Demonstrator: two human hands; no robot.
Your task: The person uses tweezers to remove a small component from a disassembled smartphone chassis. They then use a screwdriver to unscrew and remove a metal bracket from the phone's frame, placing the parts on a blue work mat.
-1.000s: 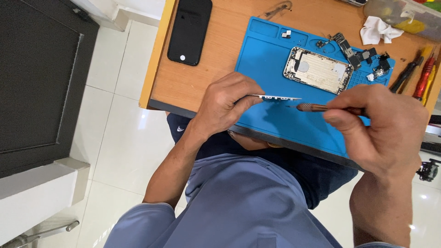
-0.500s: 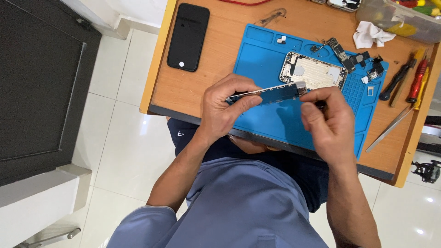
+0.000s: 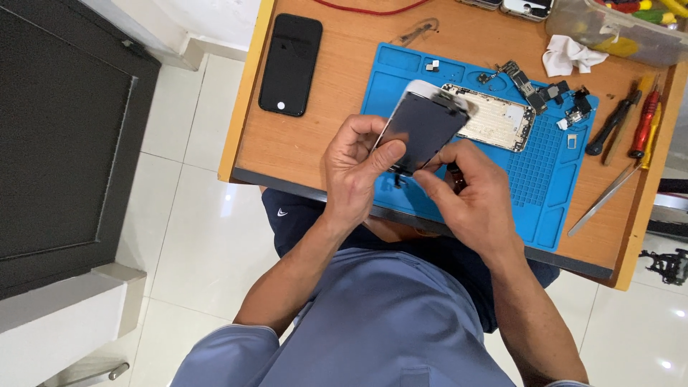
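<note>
My left hand grips the left edge of a detached phone screen panel, dark with a white top edge, and holds it tilted above the blue work mat. At the panel's lower edge my right hand pinches it with thumb and fingers and also holds a thin dark tool. Behind the panel an opened phone body lies on the mat with its inside facing up.
A black phone lies face down at the wooden desk's left. Small phone parts lie on the mat's far right. Screwdrivers, tweezers, a white cloth and a clear box sit right.
The screen panel has turned from edge-on to showing its dark face. My right hand has moved left onto its lower edge. The camera view has shifted slightly.
</note>
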